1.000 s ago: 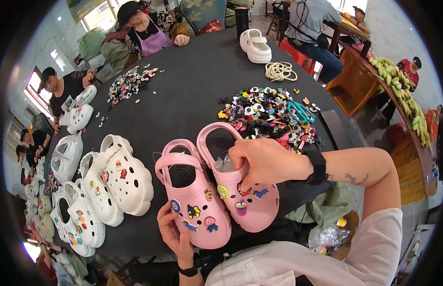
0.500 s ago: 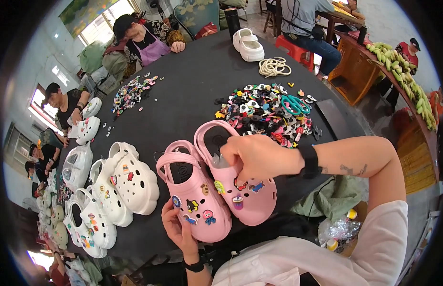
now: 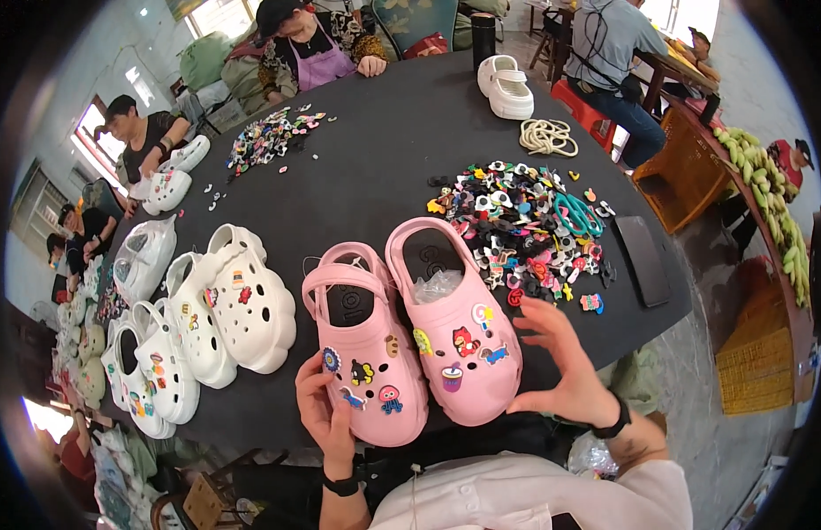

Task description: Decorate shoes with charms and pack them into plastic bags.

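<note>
Two pink clogs stand side by side before me, toes toward me. The left pink clog (image 3: pixel 371 389) carries several charms, among them an octopus and a black figure. My left hand (image 3: pixel 329 411) grips its outer edge near the toe. On the right pink clog (image 3: pixel 476 375) sit a red animal, a blue dog and a purple cup charm, and crumpled clear plastic (image 3: pixel 438 287) lies inside it. My right hand (image 3: pixel 569 371) is open beside this clog, fingers spread, thumb at its toe edge. Just beyond lies a heap of mixed charms (image 3: pixel 516 234).
White clogs (image 3: pixel 251 300) with charms line the left side. A dark phone-like slab (image 3: pixel 642 261), teal-handled scissors (image 3: pixel 576 215), coiled cord (image 3: pixel 548 138) and a white clog (image 3: pixel 507 88) lie farther right. Another charm pile (image 3: pixel 273 137) is at the far left. Co-workers sit around the dark table (image 3: pixel 375 159).
My right hand has come out of the right clog's opening and moved to its right side, opening. A white-and-yellow charm now shows on that clog. My left hand stays on the left clog.
</note>
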Motion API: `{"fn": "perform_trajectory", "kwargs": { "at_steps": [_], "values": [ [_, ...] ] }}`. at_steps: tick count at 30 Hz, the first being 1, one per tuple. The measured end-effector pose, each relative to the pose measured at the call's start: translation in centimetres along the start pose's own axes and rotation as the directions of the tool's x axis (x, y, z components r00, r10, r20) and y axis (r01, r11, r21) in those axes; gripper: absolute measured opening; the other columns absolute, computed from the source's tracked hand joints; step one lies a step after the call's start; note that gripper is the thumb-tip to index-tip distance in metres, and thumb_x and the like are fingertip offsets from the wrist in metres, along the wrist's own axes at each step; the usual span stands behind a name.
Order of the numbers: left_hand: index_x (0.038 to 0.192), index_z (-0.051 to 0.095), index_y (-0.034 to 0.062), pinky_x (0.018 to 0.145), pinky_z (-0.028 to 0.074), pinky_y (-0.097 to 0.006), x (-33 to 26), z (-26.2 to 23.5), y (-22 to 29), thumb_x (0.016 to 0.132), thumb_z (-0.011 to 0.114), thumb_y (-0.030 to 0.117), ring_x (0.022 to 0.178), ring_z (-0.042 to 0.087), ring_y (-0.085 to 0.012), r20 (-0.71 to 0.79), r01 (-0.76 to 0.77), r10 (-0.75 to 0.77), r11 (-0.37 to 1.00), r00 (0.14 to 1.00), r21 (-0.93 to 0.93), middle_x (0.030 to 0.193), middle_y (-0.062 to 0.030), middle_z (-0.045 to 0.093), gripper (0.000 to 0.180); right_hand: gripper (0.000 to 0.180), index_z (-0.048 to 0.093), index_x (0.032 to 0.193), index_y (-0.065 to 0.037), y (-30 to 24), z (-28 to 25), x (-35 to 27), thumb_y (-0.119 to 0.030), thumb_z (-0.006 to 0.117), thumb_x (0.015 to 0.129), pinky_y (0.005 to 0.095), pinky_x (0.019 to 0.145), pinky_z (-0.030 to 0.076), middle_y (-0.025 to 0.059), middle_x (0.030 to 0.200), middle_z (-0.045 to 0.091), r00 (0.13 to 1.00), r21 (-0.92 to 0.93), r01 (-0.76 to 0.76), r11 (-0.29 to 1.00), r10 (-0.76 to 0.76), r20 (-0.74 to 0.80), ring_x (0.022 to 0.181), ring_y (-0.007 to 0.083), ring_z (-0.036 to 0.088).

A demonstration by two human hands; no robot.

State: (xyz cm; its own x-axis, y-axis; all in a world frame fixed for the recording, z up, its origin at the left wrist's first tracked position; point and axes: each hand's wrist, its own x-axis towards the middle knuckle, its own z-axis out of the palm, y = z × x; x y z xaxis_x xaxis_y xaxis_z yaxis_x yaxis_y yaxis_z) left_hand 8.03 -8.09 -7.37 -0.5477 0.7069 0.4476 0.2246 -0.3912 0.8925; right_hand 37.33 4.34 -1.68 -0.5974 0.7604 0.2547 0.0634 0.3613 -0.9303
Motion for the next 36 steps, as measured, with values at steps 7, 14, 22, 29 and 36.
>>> {"fn": "perform_trajectory", "kwargs": {
  "at_steps": [7,14,22,29,36],
  "values": [
    [0.109,0.053,0.0009,0.104,0.034,-0.04,-0.3,-0.2,-0.2,0.081,0.061,0.019,0.12,0.047,-0.0264,-0.014,-0.011,0.011,1.0,1.0,0.015,0.132,-0.0191,0.045,0.034,0.107,0.034,0.143,-0.007,2.8,2.0,-0.3,-0.03,0.094,0.057,0.0422,0.108,0.034,0.0173,0.151,0.025,0.999,0.071,-0.013,0.997,0.015,-0.035,0.139,0.0309,0.03],
    [0.107,0.052,0.0018,0.106,0.033,-0.04,-0.3,0.3,0.0,0.081,0.062,0.022,0.121,0.046,-0.027,-0.048,0.019,-0.017,0.999,0.999,0.035,0.131,-0.0191,0.044,0.035,0.106,0.034,0.144,-0.008,3.1,1.5,0.0,-0.032,0.092,0.059,0.0434,0.112,0.026,0.0196,0.152,0.026,0.999,0.081,-0.019,0.996,0.017,0.035,0.142,0.0333,0.027],
    [0.102,0.054,0.0008,0.101,0.036,-0.04,-1.2,0.4,1.6,0.08,0.064,0.022,0.119,0.047,-0.0274,-0.126,-0.092,0.151,0.918,0.98,0.385,0.129,-0.0216,0.045,0.032,0.093,0.042,0.139,-0.007,3.3,1.3,-0.3,-0.03,0.09,0.062,0.0436,0.11,0.03,0.0189,0.147,0.034,0.999,0.104,0.028,0.994,-0.024,-0.045,0.137,0.0337,0.034],
    [0.123,0.058,-0.0031,0.092,0.043,-0.053,0.5,1.2,9.4,0.097,0.051,0.043,0.112,0.054,-0.0409,0.965,0.303,0.189,0.923,0.181,-0.238,0.131,-0.0305,0.048,0.053,0.053,0.058,0.12,0.0,0.4,-2.8,-1.9,-0.04,0.069,0.087,0.0489,0.094,0.041,0.0236,0.125,0.053,0.66,0.733,0.129,0.668,-0.61,0.439,0.111,0.0394,0.052],
    [0.124,0.056,-0.0079,0.089,0.047,-0.045,1.5,1.2,7.9,0.09,0.064,0.036,0.11,0.056,-0.0402,0.95,0.401,0.284,0.891,-0.128,-0.212,0.126,-0.0274,0.054,0.056,0.039,0.068,0.105,0.0,-3.5,-2.0,-1.1,-0.033,0.072,0.086,0.0403,0.076,0.047,0.0128,0.106,0.064,0.399,0.885,0.177,0.43,-0.854,0.334,0.091,0.0303,0.059]
  ]
}}
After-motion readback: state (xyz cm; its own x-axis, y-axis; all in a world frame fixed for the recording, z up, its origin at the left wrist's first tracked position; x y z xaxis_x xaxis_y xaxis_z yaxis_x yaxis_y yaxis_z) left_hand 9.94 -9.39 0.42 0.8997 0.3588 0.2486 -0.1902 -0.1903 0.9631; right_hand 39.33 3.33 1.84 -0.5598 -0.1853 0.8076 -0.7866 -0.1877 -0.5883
